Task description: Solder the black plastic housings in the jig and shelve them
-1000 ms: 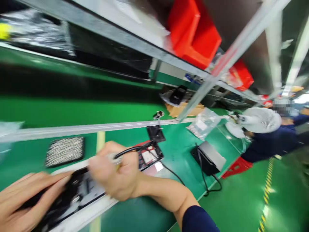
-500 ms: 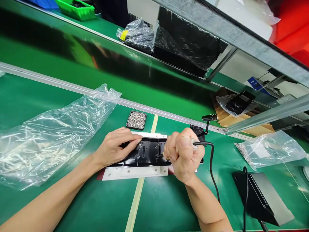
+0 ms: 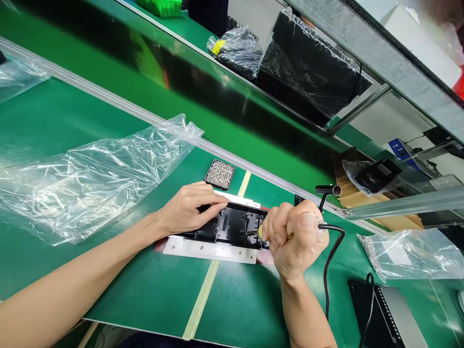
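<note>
The left hand lies flat with its fingers pressed on the black plate, which sits on a white tray near the front edge of the green tabletop. The right hand is closed tight around a corded screwdriver, its tip touching the plate. A small dish of screws sits just behind.

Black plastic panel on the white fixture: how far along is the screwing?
Done: black plastic panel sits seated in the white fixture plate. In hand: left hand steadies it; right hand grips the corded driver over its right end. Left: cannot tell; small black screw tray looks full.
</note>
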{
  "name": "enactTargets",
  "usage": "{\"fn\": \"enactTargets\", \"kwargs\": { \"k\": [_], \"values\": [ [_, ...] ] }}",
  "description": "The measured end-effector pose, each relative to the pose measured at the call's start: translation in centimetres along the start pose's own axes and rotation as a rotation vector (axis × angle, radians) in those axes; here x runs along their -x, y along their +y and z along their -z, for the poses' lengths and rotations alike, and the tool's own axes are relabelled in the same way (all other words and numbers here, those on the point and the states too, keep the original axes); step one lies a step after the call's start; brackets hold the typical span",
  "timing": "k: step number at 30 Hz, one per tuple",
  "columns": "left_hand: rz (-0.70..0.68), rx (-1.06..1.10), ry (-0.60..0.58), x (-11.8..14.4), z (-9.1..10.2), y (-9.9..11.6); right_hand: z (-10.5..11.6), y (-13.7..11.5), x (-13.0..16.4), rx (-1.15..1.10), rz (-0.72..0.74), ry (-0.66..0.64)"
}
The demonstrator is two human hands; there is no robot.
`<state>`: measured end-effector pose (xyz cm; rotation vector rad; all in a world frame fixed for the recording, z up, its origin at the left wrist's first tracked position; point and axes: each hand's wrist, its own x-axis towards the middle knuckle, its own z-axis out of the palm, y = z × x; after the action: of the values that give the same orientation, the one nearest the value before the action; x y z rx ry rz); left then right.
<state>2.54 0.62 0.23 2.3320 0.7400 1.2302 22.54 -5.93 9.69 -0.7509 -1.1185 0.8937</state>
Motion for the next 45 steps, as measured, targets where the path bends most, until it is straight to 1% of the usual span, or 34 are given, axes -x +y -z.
{"fn": "enactTargets", "kwargs": {
  "k": [24, 30, 45],
  "values": [
    [0.02, 0.004, 0.005, -0.06, -0.08, 0.02, -0.36, -0.36, -0.08, 0.042, -0.018, -0.004],
    [0.021, 0.013, -0.004, -0.06, -0.08, 0.05, -0.3, -0.34, -0.09, 0.004, -0.014, -0.011],
    [0.014, 0.005, 0.0, -0.05, -0.05, 0.01, -0.52, -0.22, -0.22, 0.003, 0.01, -0.008]
  ]
}}
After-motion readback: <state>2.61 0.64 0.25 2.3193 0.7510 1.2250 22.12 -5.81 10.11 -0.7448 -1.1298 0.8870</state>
